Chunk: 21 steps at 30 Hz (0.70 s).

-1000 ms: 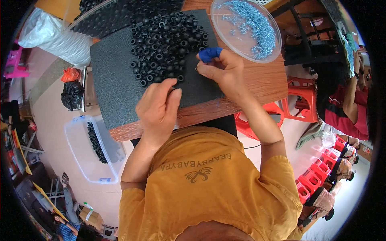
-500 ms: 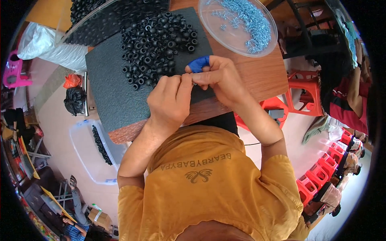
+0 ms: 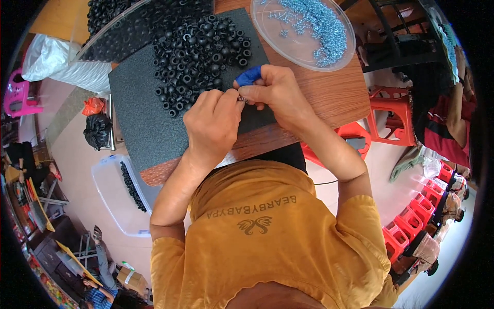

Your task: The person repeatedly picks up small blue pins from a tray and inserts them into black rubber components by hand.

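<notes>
My left hand (image 3: 212,122) and my right hand (image 3: 280,99) meet over the front right of a dark mat (image 3: 136,110), both closed in a pinch. Between their fingertips shows a tiny shiny piece (image 3: 241,98), mostly hidden, too small to name. A blue wrap (image 3: 249,76) covers the index finger of my right hand. Just beyond my fingers lies a heap of small black cup-shaped parts with round holes (image 3: 198,59), loose on the mat.
Far right on the wooden table (image 3: 329,98) sits a round clear tray (image 3: 262,44) of small shiny blue pieces. A clear bin (image 3: 128,38) of black parts stands far left. Red stools (image 3: 391,118) are at the right; a clear plastic box (image 3: 110,203) is on the floor at left.
Both hands have shifted slightly left, still pinched together. The right index finger has drawn back a little, and more of the tiny shiny piece shows between the fingertips.
</notes>
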Motion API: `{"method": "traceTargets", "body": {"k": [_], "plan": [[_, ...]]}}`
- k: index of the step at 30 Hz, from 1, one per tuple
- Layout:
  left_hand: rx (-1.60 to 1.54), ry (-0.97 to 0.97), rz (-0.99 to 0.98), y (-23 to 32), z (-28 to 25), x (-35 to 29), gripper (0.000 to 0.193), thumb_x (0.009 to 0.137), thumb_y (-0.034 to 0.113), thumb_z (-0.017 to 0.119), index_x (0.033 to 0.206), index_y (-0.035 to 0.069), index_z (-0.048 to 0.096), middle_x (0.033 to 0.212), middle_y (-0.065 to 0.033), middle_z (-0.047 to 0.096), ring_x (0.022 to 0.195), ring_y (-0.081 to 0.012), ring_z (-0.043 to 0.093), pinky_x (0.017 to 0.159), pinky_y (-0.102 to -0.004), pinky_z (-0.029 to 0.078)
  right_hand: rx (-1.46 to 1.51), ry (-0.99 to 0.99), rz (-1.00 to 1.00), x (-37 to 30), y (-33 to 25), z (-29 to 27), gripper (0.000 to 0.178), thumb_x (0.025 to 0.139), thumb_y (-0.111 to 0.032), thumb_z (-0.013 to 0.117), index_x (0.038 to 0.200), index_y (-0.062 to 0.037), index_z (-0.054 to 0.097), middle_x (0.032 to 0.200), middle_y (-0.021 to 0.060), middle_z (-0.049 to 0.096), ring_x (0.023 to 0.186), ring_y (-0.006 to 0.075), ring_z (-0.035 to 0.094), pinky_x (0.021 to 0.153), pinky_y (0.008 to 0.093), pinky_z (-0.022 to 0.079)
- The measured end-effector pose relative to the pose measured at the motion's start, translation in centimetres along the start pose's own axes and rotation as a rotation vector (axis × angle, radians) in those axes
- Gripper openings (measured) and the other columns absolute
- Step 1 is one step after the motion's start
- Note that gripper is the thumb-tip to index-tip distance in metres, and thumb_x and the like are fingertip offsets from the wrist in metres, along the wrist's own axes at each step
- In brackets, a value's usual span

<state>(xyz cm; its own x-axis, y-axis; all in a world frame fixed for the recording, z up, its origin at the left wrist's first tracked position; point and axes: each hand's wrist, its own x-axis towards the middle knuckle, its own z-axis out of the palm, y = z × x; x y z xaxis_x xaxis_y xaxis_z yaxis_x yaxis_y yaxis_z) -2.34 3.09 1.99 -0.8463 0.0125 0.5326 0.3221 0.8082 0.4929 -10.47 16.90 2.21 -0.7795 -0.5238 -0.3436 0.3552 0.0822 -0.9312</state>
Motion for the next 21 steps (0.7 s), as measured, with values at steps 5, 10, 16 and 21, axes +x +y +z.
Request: {"method": "traceTargets", "body": {"k": [5, 10, 16, 21], "plan": [[0.059, 0.042, -0.031, 0.0, 0.6, 0.1, 0.017, 0.070, 0.000, 0.067, 0.085, 0.001, 0.059, 0.070, -0.0101, 0.054, 0.061, -0.0261, 0.054, 0.054, -0.0337, 0.043, -0.041, 0.018, -0.036, 0.3, 0.0, 0.4, 0.014, 0.077, -0.007, 0.064, 0.087, 0.0018, 0.063, 0.072, 0.0034, 0.061, 0.061, 0.0081, 0.054, 0.050, 0.0202, 0.040], [0.183, 0.054, 0.030, -0.4, 1.1, 0.1, 0.012, 0.070, 0.002, 0.064, 0.079, 0.004, 0.057, 0.067, -0.0072, 0.049, 0.059, -0.0233, 0.051, 0.049, -0.0328, 0.041, -0.165, 0.027, -0.057, 0.7, -0.2, 0.4, 0.012, 0.078, -0.007, 0.063, 0.087, 0.0017, 0.062, 0.070, 0.0038, 0.061, 0.059, 0.0088, 0.055, 0.049, 0.0204, 0.041], [0.125, 0.002, -0.008, -0.8, 0.3, 0.5, 0.012, 0.070, 0.002, 0.065, 0.079, 0.005, 0.056, 0.066, -0.0072, 0.051, 0.058, -0.0230, 0.052, 0.049, -0.0325, 0.042, -0.056, 0.021, -0.137, 0.6, -0.2, 0.4, 0.012, 0.074, -0.005, 0.066, 0.081, 0.0026, 0.061, 0.066, 0.0057, 0.061, 0.057, 0.0096, 0.055, 0.047, 0.0224, 0.043], [-0.067, -0.002, -0.129, -0.2, -0.1, 1.3, 0.013, 0.071, 0.000, 0.066, 0.081, 0.003, 0.059, 0.067, -0.0095, 0.055, 0.058, -0.0250, 0.054, 0.053, -0.0326, 0.043, -0.026, -0.001, -0.137, 0.7, -0.2, 0.1, 0.014, 0.072, -0.003, 0.067, 0.084, 0.0020, 0.062, 0.068, 0.0047, 0.061, 0.058, 0.0089, 0.054, 0.050, 0.0215, 0.042]]}}
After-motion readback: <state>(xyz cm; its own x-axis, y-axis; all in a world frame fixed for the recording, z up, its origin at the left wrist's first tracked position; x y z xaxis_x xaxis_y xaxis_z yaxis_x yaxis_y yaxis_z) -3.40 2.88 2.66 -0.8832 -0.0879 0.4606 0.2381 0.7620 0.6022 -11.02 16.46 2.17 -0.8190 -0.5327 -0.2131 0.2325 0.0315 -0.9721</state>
